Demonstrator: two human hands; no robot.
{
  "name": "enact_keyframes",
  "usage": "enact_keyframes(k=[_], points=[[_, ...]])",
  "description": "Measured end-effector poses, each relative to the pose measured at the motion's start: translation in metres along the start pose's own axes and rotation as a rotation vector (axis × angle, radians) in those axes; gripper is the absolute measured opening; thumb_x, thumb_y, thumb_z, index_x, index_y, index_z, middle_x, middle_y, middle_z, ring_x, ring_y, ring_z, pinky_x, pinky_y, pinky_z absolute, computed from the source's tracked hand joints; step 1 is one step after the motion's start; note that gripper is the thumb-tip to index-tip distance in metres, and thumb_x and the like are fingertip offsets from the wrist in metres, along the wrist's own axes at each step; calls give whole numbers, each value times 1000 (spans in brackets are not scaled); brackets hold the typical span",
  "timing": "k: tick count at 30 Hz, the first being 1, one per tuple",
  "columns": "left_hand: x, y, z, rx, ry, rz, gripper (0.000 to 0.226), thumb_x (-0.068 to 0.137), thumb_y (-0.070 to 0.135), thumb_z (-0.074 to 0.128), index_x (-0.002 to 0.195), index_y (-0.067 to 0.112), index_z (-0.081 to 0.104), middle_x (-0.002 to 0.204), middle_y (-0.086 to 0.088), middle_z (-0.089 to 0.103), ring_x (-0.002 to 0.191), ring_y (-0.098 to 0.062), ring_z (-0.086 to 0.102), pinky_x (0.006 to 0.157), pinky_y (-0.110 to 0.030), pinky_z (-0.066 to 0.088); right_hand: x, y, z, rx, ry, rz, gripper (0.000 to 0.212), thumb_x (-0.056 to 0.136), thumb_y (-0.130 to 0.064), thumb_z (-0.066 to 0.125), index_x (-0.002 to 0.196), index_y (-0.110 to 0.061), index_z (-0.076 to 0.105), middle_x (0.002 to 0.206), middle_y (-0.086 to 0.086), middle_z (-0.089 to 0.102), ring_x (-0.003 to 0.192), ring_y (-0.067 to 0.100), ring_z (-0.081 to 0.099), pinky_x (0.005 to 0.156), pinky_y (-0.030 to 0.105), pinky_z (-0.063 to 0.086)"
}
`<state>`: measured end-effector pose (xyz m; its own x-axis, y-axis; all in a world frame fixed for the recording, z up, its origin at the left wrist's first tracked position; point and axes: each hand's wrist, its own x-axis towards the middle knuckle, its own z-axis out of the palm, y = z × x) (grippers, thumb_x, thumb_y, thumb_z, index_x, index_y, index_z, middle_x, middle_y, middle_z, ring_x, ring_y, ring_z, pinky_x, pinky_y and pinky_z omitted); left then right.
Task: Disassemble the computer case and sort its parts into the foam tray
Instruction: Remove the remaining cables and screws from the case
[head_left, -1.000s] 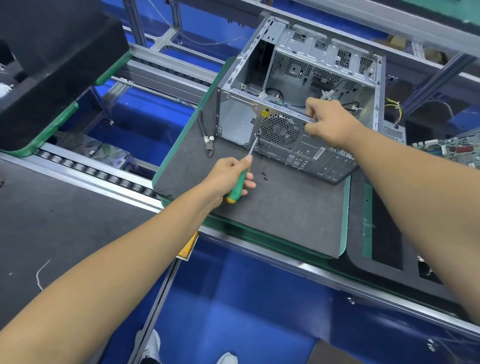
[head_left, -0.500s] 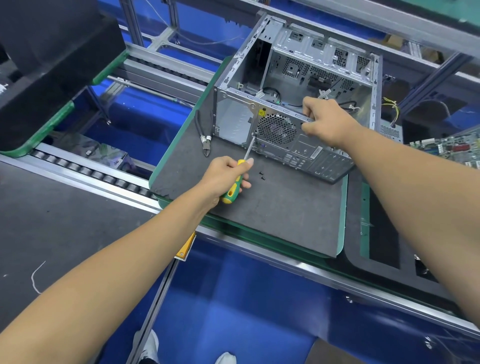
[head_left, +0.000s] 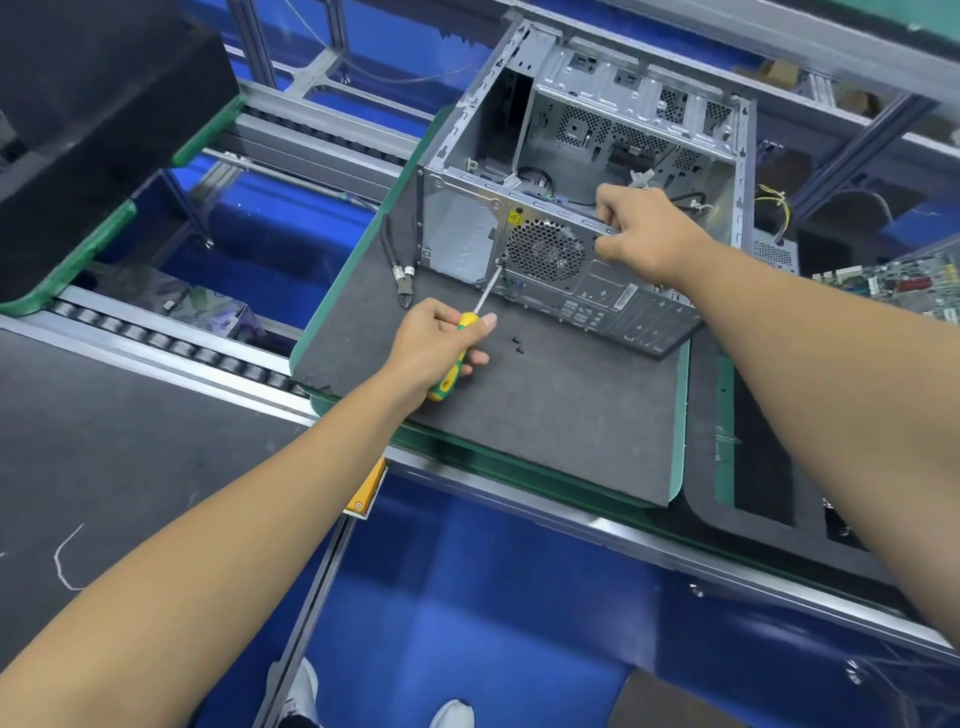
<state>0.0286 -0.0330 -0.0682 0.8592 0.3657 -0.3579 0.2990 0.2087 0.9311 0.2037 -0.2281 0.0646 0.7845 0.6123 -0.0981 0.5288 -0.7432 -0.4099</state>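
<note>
An open grey metal computer case (head_left: 566, 119) stands on a dark foam mat (head_left: 545, 410), its rear panel with a round fan grille (head_left: 545, 249) facing me. My left hand (head_left: 439, 345) grips a green and yellow screwdriver (head_left: 451, 373); its shaft tip sits at the lower left corner of the grille. My right hand (head_left: 644, 234) grips the top rail of the rear panel, just right of the grille. Two small black screws (head_left: 517, 345) lie on the mat beside my left hand.
Black-handled cutters (head_left: 402, 265) lie on the mat left of the case. A circuit board (head_left: 904, 280) sits at the far right. A black foam tray (head_left: 758, 483) with cut-outs borders the mat on the right. Roller conveyor rails (head_left: 156, 338) run at left.
The view has shifted slightly. My left hand keeps the screwdriver at the same corner of the fan grille, and my right hand stays on the rear panel rail.
</note>
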Motion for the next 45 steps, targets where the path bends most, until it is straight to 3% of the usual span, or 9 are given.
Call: enact_keyframes(k=[6,10,13,18,21,24,28,36,45], points=[[3,6,-1,5,-127,-82,35,107,47,45,105,14,57,79,-4,75,56,-14,64,47,-23,47,0,0,0,0,0,-9,22,81,-7,61,84,-13,40,70,10,43,55,22,32,51,29,29],[2,11,5,29,-112,-102,48,88,52,75,114,25,45,92,-10,64,52,-13,53,45,-27,47,0,-1,-1,-2,-3,-10,21,81,-5,60,86,-10,41,70,10,42,55,22,30,52,30,28],[-1,8,8,0,-40,-59,54,80,33,89,107,19,44,91,-9,58,56,-11,58,46,-26,49,-1,-2,-1,-3,-4,-13,21,81,-5,60,85,-11,39,69,11,42,55,22,29,52,31,28],[-1,12,6,-25,-137,-48,21,105,32,58,107,13,51,91,-11,73,67,-17,75,50,-25,54,-1,-1,-1,-5,-4,-14,19,82,-6,59,88,-8,42,69,11,42,55,22,30,52,31,28],[1,16,8,-15,-138,-106,24,111,34,39,111,15,53,85,-5,76,55,-15,67,46,-23,45,0,0,-1,-6,-4,-20,19,82,-6,59,87,-9,42,67,10,42,56,22,31,52,31,28],[7,24,15,9,-120,-94,25,104,41,56,114,20,47,101,-8,61,56,-13,59,42,-24,40,0,0,0,1,-6,-18,19,83,-7,59,87,-10,41,67,9,43,55,22,32,52,30,28],[12,27,23,40,-32,-16,39,90,22,79,109,14,45,86,-10,55,52,-13,64,43,-27,51,2,2,0,-5,-4,-26,19,83,-8,60,87,-10,42,70,9,43,57,23,32,54,33,31],[21,32,22,95,-71,34,8,104,16,59,101,14,52,84,-9,60,70,-26,77,56,-31,52,4,7,2,8,-10,-30,20,82,-11,59,85,-15,40,70,7,42,58,21,33,54,31,28],[25,32,40,114,-99,7,13,110,18,42,115,6,47,78,-5,61,48,-12,65,41,-22,45,5,7,2,3,-26,-22,24,80,-11,59,81,-20,37,69,5,42,62,18,32,56,33,23]])
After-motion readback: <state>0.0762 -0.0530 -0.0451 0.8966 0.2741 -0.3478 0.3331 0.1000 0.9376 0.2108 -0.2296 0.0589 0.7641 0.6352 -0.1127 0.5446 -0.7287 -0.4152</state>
